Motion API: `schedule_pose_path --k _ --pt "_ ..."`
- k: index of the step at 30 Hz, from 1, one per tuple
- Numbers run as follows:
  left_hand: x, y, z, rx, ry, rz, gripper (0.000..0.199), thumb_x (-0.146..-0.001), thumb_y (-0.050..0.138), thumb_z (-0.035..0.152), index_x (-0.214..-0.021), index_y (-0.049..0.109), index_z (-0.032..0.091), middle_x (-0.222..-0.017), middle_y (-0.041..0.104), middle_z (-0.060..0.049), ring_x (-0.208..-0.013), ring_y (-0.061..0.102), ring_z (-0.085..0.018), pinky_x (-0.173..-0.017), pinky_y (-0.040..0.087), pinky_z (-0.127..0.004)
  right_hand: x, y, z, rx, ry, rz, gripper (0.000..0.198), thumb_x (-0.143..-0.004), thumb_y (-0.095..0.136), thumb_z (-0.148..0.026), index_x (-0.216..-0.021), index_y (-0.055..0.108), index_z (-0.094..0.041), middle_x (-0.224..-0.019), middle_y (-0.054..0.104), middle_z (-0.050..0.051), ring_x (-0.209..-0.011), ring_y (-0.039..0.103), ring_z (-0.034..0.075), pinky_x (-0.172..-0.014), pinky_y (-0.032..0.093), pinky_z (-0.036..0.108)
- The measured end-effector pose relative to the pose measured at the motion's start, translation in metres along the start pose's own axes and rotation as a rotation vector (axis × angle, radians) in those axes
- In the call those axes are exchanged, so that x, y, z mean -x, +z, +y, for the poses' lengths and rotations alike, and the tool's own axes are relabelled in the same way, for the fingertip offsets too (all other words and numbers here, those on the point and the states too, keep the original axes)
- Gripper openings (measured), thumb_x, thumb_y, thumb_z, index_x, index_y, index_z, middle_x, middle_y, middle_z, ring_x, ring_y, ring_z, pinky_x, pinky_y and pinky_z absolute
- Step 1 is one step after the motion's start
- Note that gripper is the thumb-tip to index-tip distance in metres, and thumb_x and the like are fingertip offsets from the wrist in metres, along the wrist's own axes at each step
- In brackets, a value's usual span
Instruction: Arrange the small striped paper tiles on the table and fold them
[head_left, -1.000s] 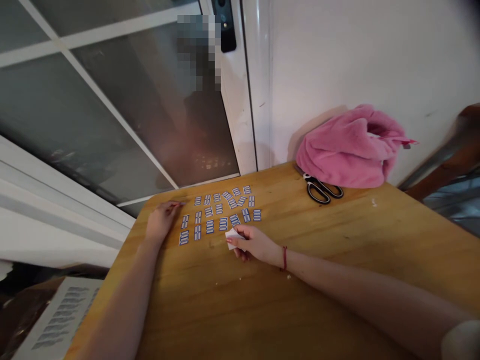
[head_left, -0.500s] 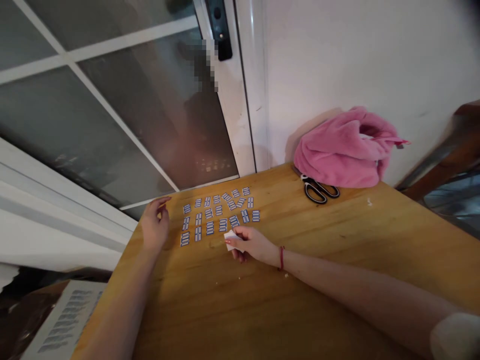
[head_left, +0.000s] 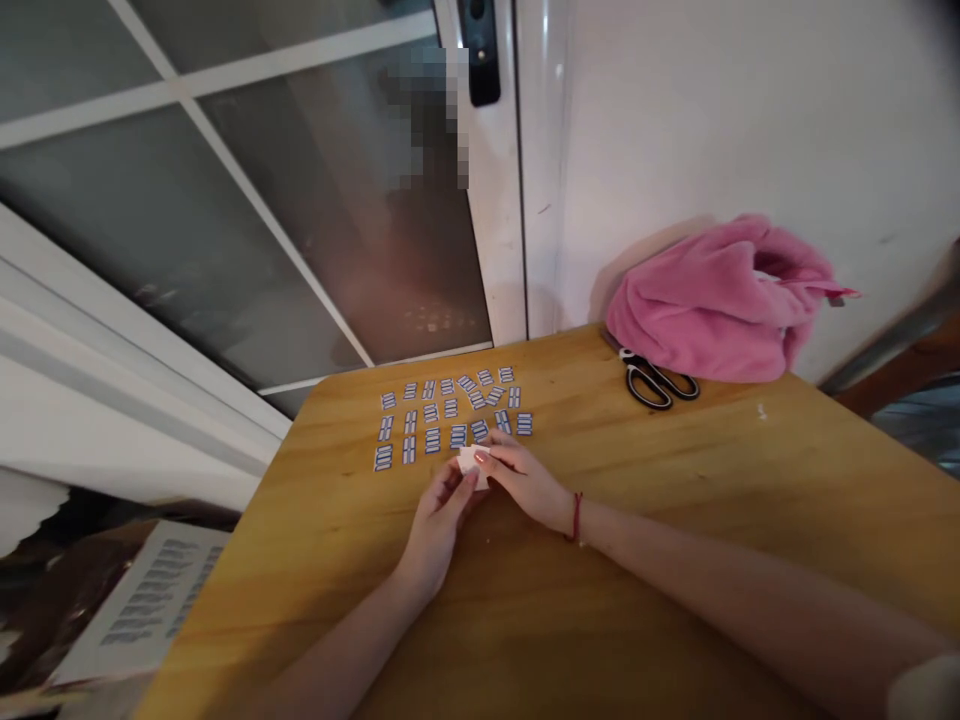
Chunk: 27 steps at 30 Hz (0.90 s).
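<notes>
Both of my hands meet over the wooden table (head_left: 360,560), around a few small white cards (head_left: 474,465). With thumb on top, my left hand (head_left: 441,508) grips the cards' near left side. My right hand (head_left: 529,482), a red band on its wrist, pinches them from the right. Their blank white faces are toward me; how many there are I cannot tell. Just beyond my hands, small blue-and-white printed cards (head_left: 432,440) lie flat in uneven rows. My right hand hides part of the nearest row.
A pink plush bag (head_left: 720,300) rests against the wall at the table's back right. Black-handled scissors (head_left: 658,385) lie beside it, partly under it. A glass-paned door (head_left: 300,200) stands behind the table. On the left, below the tabletop, is a printed cardboard box (head_left: 150,600).
My left hand has come from the left of the rows to the middle and taken hold of the white cards in my right hand. The view has shifted slightly.
</notes>
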<state>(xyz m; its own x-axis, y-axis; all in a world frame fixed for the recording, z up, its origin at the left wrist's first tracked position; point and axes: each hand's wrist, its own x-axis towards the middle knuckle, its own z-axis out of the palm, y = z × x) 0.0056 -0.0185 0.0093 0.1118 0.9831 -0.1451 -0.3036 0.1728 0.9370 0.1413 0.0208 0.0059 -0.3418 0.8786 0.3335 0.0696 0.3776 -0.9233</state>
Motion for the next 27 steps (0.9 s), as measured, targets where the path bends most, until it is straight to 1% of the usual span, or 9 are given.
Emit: schedule_pose_path --k 2,4,6,8,11,16,20,23,27 --pt "-0.001 -0.003 0.001 0.001 -0.002 -0.037 0.027 -0.077 0.063 0.030 -0.101 0.062 0.019 -0.108 0.063 -0.004 -0.102 0.056 -0.018 -0.091 0.045 -0.031 0.001 0.000 0.000 0.059 0.014 -0.041 0.038 -0.092 0.038 -0.041 -0.074 0.062 -0.016 -0.080 0.044 0.003 -0.080 0.046 0.015 -0.077 0.039 0.029" --pt "-0.001 -0.005 0.002 -0.016 0.002 -0.034 0.026 -0.078 0.063 0.030 -0.100 0.064 0.017 -0.103 0.065 -0.005 -0.095 0.059 -0.017 -0.087 0.047 -0.030 0.001 -0.001 0.001 0.089 0.029 -0.094 0.036 -0.092 0.037 -0.038 -0.090 0.066 -0.018 -0.082 0.044 0.003 -0.082 0.047 0.016 -0.079 0.040 0.030" --pt "0.001 -0.005 0.003 -0.016 -0.013 -0.024 0.026 -0.078 0.062 0.031 -0.100 0.065 0.016 -0.098 0.067 -0.005 -0.088 0.061 -0.016 -0.083 0.049 -0.029 0.001 -0.002 0.002 0.090 0.042 -0.139 0.034 -0.093 0.036 -0.037 -0.104 0.064 -0.020 -0.083 0.044 0.003 -0.083 0.048 0.015 -0.078 0.041 0.029" --pt "0.003 -0.005 0.004 0.008 -0.036 -0.022 0.027 -0.079 0.062 0.031 -0.099 0.066 0.015 -0.094 0.068 -0.006 -0.084 0.063 -0.016 -0.080 0.050 -0.030 0.001 -0.002 0.002 0.091 0.044 -0.146 0.034 -0.093 0.036 -0.035 -0.107 0.063 -0.021 -0.086 0.046 0.003 -0.085 0.049 0.015 -0.078 0.042 0.029" --pt "0.006 -0.006 0.006 0.033 -0.050 -0.005 0.027 -0.077 0.064 0.030 -0.098 0.066 0.014 -0.092 0.068 -0.007 -0.081 0.064 -0.016 -0.078 0.052 -0.029 0.000 -0.001 0.001 0.103 0.036 -0.094 0.028 -0.090 0.042 -0.033 -0.105 0.063 -0.021 -0.089 0.051 0.004 -0.086 0.050 0.015 -0.080 0.042 0.030" --pt "0.005 -0.006 0.006 0.064 -0.053 0.049 0.027 -0.073 0.069 0.027 -0.095 0.066 0.013 -0.090 0.068 -0.007 -0.075 0.064 -0.014 -0.073 0.053 -0.026 -0.001 -0.001 0.002 -0.026 0.139 0.047 0.020 -0.078 0.061 -0.034 -0.091 0.057 -0.020 -0.076 0.055 0.000 -0.067 0.050 0.012 -0.061 0.043 0.025" --pt "0.004 -0.007 0.006 0.108 -0.046 0.086 0.027 -0.071 0.071 0.024 -0.095 0.064 0.014 -0.089 0.068 -0.005 -0.075 0.064 -0.012 -0.073 0.053 -0.024 0.000 0.000 0.002 -0.009 0.147 0.070 0.018 -0.077 0.061 -0.036 -0.077 0.055 -0.019 -0.069 0.054 -0.002 -0.061 0.048 0.011 -0.056 0.041 0.023" --pt "0.004 -0.007 0.006 0.121 -0.054 0.089 0.026 -0.070 0.071 0.023 -0.092 0.063 0.014 -0.084 0.068 -0.003 -0.069 0.063 -0.010 -0.069 0.053 -0.022 0.002 0.003 0.000 0.032 0.113 0.101 0.018 -0.076 0.061 -0.037 -0.078 0.057 -0.019 -0.068 0.053 -0.002 -0.060 0.048 0.011 -0.055 0.040 0.023" --pt "0.003 -0.009 0.006 0.141 -0.059 0.101 0.022 -0.069 0.072 0.024 -0.085 0.063 0.013 -0.078 0.066 -0.001 -0.068 0.062 -0.009 -0.067 0.052 -0.021 -0.007 -0.008 0.002 -0.019 0.131 0.241 0.022 -0.077 0.059 -0.041 -0.082 0.055 -0.020 -0.061 0.053 -0.003 -0.055 0.050 0.011 -0.053 0.040 0.024"
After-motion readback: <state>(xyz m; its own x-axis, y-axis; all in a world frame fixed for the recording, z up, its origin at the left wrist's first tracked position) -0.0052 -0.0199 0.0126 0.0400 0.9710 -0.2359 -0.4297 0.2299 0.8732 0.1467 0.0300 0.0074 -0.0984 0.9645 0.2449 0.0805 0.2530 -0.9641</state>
